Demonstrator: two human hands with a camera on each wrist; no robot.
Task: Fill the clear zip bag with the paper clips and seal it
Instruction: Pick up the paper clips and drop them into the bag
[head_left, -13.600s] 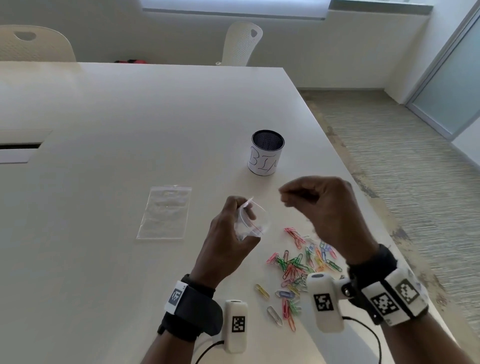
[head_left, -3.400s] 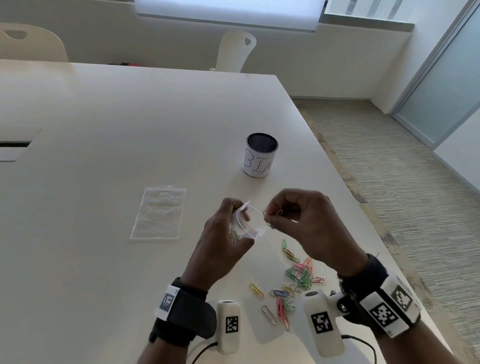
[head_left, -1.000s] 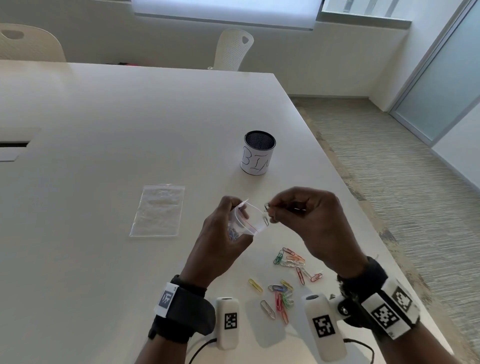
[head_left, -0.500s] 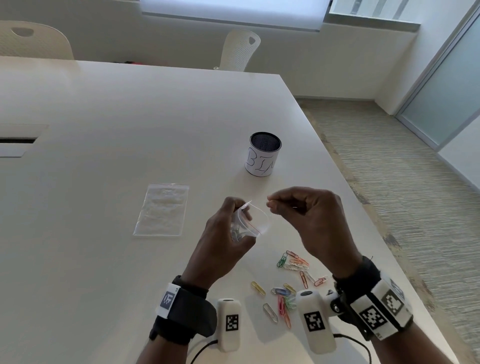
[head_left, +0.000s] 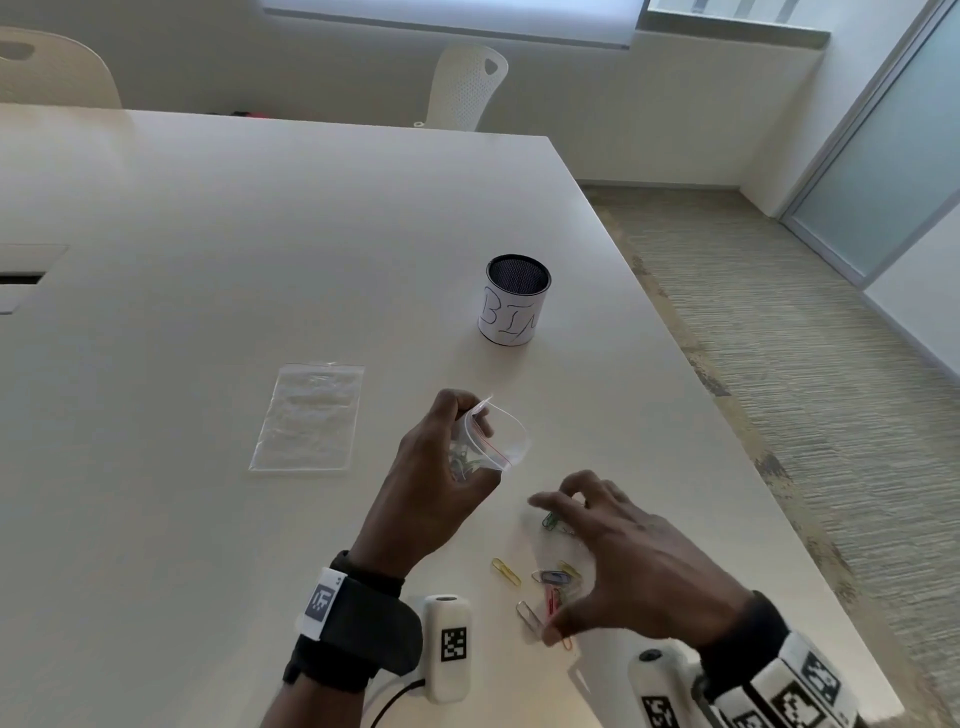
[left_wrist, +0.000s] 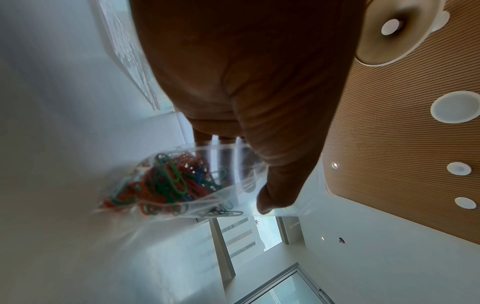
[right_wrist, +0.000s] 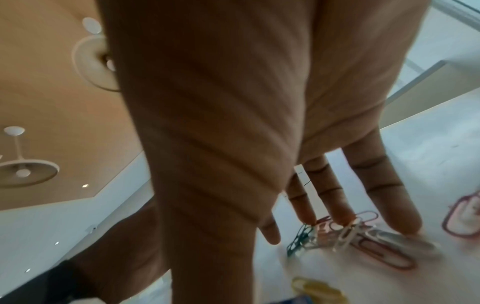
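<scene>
My left hand (head_left: 441, 478) holds a small clear zip bag (head_left: 498, 434) above the table, its mouth open toward the right. In the left wrist view the bag (left_wrist: 182, 185) holds a bunch of coloured paper clips (left_wrist: 166, 185), pinched by thumb and fingers. My right hand (head_left: 613, 551) hovers low over the loose paper clips (head_left: 550, 582) on the table, fingers spread. In the right wrist view its fingertips (right_wrist: 405, 224) touch the clips (right_wrist: 345, 236); nothing is gripped.
A second flat clear bag (head_left: 309, 415) lies on the white table (head_left: 208, 260) to the left. A black mesh cup (head_left: 514, 299) with a paper label stands behind the hands. The table's right edge is close to my right hand. Chairs stand at the far side.
My right hand has left the bag's mouth and dropped down to the clips on the table, opening its fingers. The left hand keeps the bag up. Fewer clips lie on the table than earlier.
</scene>
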